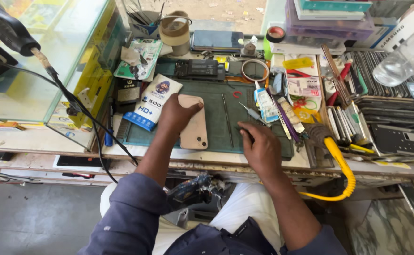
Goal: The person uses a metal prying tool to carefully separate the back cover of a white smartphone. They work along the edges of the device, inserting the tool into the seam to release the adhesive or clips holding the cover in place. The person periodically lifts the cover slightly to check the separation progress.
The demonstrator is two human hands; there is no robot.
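A pale pink phone [195, 123] lies back-up on the green work mat [216, 101]. My left hand [174, 115] rests on the phone's left edge, thumb across its upper part, pinning it to the mat. My right hand [260, 147] sits on the mat's right front part, fingers curled around a small dark thin tool [243, 131] whose tip pokes out toward the phone. The tool's shape is mostly hidden by my fingers.
A blue and white packet [152, 101] lies left of the phone. Tweezers [227, 119], a small glue bottle [265, 105], tape rolls [174, 29], a second phone [217, 40] and stacked screen parts [381, 101] crowd the bench. A glass case [41, 56] stands left; a yellow coiled hose [341, 165] hangs right.
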